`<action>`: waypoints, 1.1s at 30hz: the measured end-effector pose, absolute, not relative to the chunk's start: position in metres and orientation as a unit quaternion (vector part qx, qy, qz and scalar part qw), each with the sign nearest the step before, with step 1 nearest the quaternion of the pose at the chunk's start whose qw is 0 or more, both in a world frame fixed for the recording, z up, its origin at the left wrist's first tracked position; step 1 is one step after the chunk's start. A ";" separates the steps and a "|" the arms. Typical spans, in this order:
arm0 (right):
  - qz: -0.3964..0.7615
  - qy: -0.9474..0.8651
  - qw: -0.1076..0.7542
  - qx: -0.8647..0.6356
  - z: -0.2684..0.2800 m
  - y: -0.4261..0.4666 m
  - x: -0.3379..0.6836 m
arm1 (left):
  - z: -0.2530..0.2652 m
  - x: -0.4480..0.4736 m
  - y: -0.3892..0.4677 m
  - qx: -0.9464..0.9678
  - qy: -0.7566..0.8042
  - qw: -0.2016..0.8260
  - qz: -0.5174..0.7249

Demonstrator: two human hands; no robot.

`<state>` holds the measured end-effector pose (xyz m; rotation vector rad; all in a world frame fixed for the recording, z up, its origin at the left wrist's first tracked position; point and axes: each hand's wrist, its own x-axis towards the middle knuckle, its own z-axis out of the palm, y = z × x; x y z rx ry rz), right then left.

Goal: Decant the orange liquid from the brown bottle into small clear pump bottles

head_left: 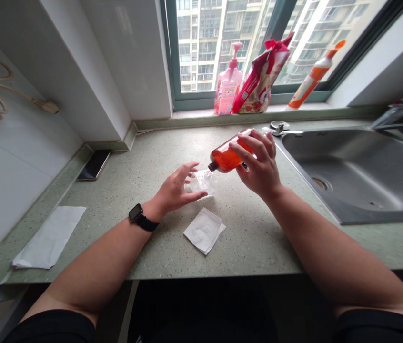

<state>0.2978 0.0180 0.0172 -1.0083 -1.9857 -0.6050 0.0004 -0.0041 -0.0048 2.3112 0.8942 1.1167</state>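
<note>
My right hand [260, 164] is wrapped round a clear bottle of orange-red liquid [227, 155]. The bottle is tilted, its uncapped-looking dark neck pointing down and to the left. Just below that neck sits a small clear plastic container [203, 183] on the counter. My left hand [176, 188] is beside the container with thumb and fingers spread around its left side; whether they touch it I cannot tell. Nearer to me lies a folded white tissue [205, 230]. A black watch is on my left wrist.
A steel sink [358, 166] with a tap [283, 129] is at the right. On the windowsill stand a pink pump bottle [228, 88], a red bag [261, 78] and an orange-white bottle [314, 78]. A phone [94, 165] and a white paper sheet [49, 237] lie at the left.
</note>
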 end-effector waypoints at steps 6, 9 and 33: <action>-0.235 -0.789 0.405 -0.398 0.017 0.018 0.298 | -0.006 0.001 -0.004 0.829 0.324 0.211 0.405; -0.232 -0.790 0.408 -0.394 0.017 0.019 0.299 | -0.006 0.001 -0.004 0.828 0.323 0.212 0.406; -0.220 -0.793 0.383 -0.419 0.018 0.019 0.301 | -0.005 0.000 -0.005 0.829 0.328 0.216 0.398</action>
